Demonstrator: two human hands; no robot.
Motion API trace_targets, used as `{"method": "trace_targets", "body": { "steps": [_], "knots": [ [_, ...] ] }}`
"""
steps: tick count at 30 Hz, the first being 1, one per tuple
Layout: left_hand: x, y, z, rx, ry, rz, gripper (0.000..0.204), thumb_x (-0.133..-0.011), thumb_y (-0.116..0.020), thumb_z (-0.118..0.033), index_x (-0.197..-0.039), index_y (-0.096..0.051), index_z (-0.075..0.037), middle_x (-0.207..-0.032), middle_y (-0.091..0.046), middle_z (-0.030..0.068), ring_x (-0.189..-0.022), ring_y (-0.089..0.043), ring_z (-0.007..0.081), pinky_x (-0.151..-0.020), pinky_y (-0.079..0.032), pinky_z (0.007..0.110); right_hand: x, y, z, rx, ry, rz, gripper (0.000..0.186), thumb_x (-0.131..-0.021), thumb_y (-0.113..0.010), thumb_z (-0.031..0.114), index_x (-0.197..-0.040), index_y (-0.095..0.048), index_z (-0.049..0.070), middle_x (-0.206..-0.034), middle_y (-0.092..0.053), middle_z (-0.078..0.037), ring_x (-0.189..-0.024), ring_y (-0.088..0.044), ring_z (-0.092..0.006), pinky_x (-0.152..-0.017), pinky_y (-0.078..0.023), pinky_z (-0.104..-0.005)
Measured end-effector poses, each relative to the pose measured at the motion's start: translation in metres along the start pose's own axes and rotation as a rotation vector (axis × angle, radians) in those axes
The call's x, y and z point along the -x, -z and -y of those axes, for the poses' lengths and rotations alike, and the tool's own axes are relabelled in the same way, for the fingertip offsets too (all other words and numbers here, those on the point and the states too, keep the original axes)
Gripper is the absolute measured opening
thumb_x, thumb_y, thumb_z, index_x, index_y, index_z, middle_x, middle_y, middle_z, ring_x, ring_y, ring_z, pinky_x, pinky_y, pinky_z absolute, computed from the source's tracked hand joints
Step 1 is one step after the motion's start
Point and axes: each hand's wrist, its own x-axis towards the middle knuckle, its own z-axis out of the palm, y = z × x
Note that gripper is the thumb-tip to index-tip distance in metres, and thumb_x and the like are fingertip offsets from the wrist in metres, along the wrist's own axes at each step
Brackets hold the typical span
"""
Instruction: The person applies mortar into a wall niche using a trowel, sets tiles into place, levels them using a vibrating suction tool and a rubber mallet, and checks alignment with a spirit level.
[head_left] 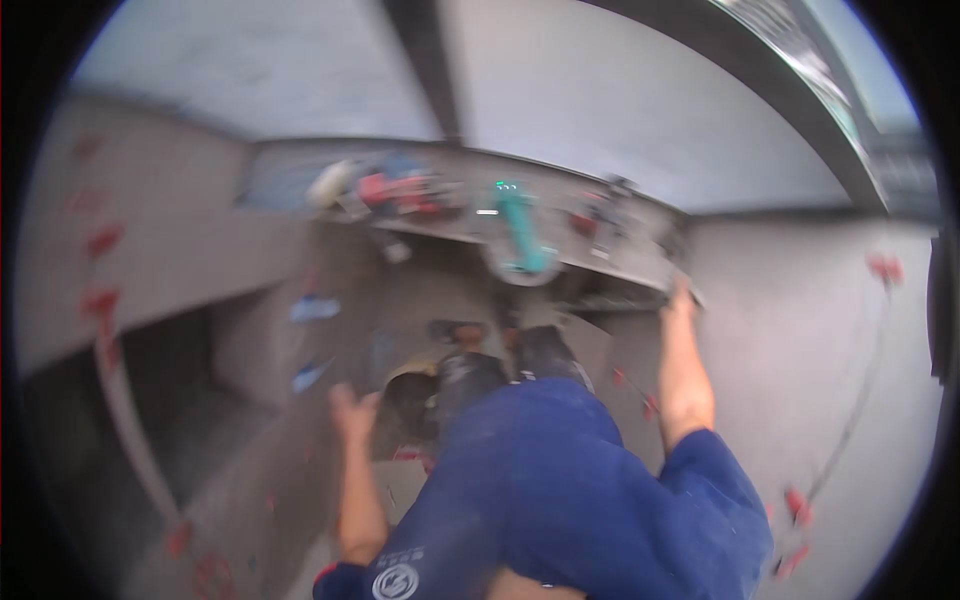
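Note:
My left hand (355,412) hangs low at the left, fingers apart and nothing visible in it, near a dark round container (410,395) that looks like a bucket. Farther out, my right hand (682,295) reaches the right end of a grey ledge (620,272). Motion blur smears its fingers, so whether it grips or only touches something at the edge is unclear. A long teal object (522,232) lies across the middle of the ledge, its kind blurred.
Red and grey items (400,190) crowd the ledge's left part; dark pieces (605,215) lie to the right. Large window panes (640,100) rise behind. Red pieces (885,268) dot the grey walls. Two blue-and-white things (315,308) lie at the left. A dark recess (130,400) opens beyond.

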Motion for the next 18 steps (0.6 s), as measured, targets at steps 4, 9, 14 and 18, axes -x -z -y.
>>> {"method": "trace_targets", "body": {
  "steps": [4,9,14,18],
  "knots": [
    [0.056,-0.091,0.027,-0.057,-0.168,0.137,0.086,-0.077,-0.071,-0.042,-0.141,-0.036,0.003,-0.149,-0.030,0.0243,-0.140,-0.027,0.0363,-0.115,-0.022,0.042,-0.030,0.006,0.006,0.332,0.057,-0.432,0.060,-0.065,-0.085,0.041,-0.098,-0.064,-0.004,-0.100,-0.067,-0.015,-0.086,-0.065,-0.0251,-0.078,-0.055,-0.0358],
    [0.103,-0.094,0.058,-0.135,-0.143,0.311,0.080,-0.078,-0.069,-0.044,-0.138,-0.041,0.002,-0.142,-0.041,0.0252,-0.134,-0.037,0.0365,-0.108,-0.033,0.044,0.049,0.013,-0.043,0.633,0.525,-0.087,0.063,-0.071,-0.080,0.027,-0.119,-0.058,-0.006,-0.117,-0.062,-0.020,-0.099,-0.062,-0.0289,-0.090,-0.048,-0.0370],
    [0.075,-0.087,0.010,0.071,-0.256,0.226,0.077,-0.075,-0.073,-0.036,-0.135,-0.043,0.003,-0.128,-0.054,0.0252,-0.119,-0.053,0.0378,-0.101,-0.042,0.044,0.249,-0.018,-0.015,0.761,0.919,0.843,0.045,-0.068,-0.080,0.015,-0.104,-0.057,0.001,-0.095,-0.060,-0.010,-0.087,-0.060,-0.0235,-0.083,-0.048,-0.0355],
    [0.056,-0.066,-0.073,0.275,-0.642,0.167,0.099,-0.063,-0.082,-0.035,-0.142,-0.034,0.003,-0.145,-0.038,0.0237,-0.136,-0.035,0.0365,-0.111,-0.032,0.042,0.396,-0.090,0.030,0.763,1.077,1.428,0.039,-0.065,-0.077,0.012,-0.098,-0.057,0.004,-0.085,-0.058,-0.010,-0.077,-0.059,-0.0244,-0.074,-0.048,-0.0348]
  ]
}}
